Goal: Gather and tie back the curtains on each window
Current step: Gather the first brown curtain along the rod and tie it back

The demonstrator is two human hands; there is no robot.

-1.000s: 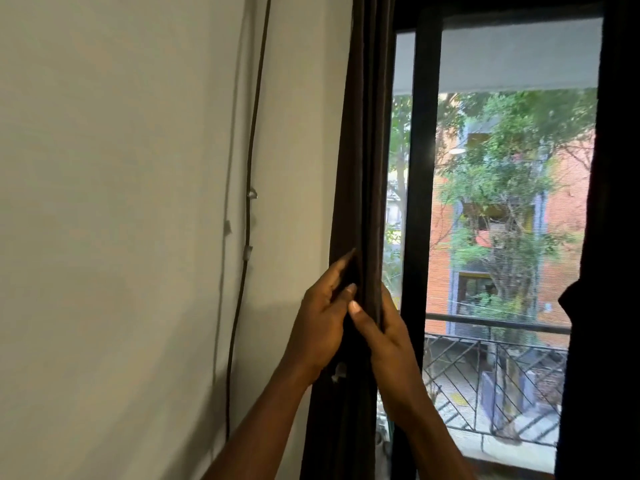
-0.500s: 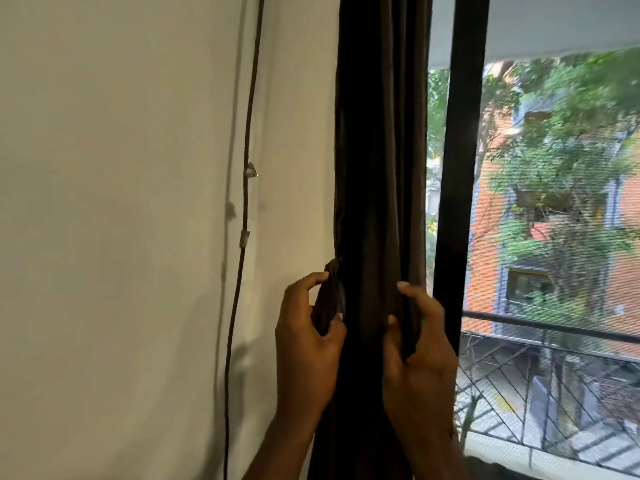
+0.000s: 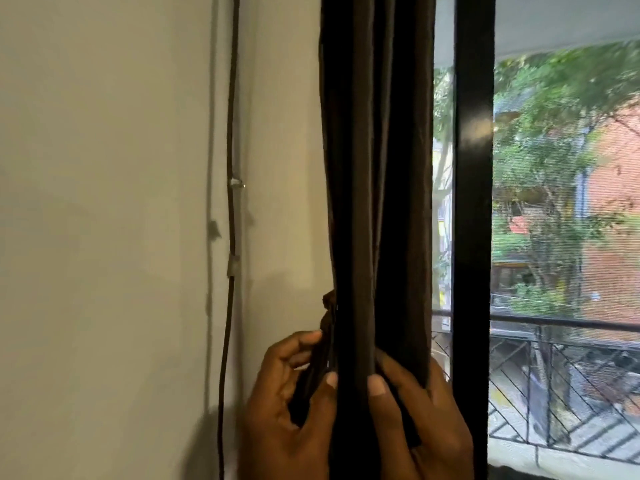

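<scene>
Left hand [image 3: 287, 410] first: from my station I see its thumb and curled fingers pinching a narrow dark strip of cloth [image 3: 317, 370] at the left edge of the curtain [image 3: 377, 168]. I cannot tell whether that strip is a separate tie or a fold of the curtain itself. The right hand [image 3: 426, 424] grips the curtain from the other side, thumb on the front and fingers curled round the bunched folds. The curtain hangs gathered into a tight dark brown column between the pale wall [image 3: 104, 202] and the black window frame [image 3: 472, 202]. A thin cable [image 3: 230, 306] runs down the wall, near the curtain but apart from it. Through the glass I make out a balcony railing [image 3: 571, 329], trees and a brick building, all blurred.
</scene>
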